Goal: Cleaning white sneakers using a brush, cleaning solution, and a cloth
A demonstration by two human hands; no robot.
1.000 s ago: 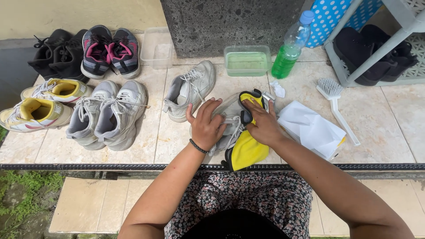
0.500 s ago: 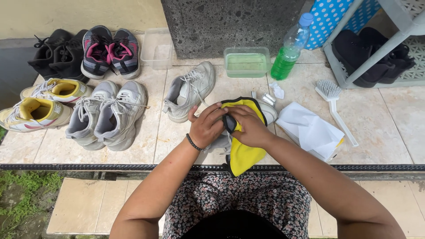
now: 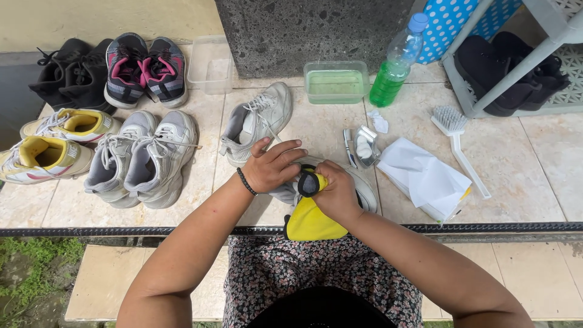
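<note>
Person sits at near edge of tiled floor, both hands over a grey-white shoe [image 3: 364, 182] at centre. Left hand [image 3: 273, 167] rests on shoe's left side, fingers curled loosely on it; whether it grips, can't tell. Right hand [image 3: 337, 194] is closed round a yellow cloth [image 3: 310, 222], pressing it onto shoe; cloth tail hangs toward lap. Matching shoe [image 3: 258, 121] lies just far-left of hands. Far centre: green-liquid tub [image 3: 336, 82], w/ green bottle [image 3: 395, 67] beside it on right. Right of hands: white folded cloth [image 3: 425, 179], white brush [image 3: 458, 140]. Left side: grey pair [image 3: 143, 158], yellow pair [image 3: 51, 143], pink-black pair [image 3: 143, 70], black pair [image 3: 70, 76].
</note>
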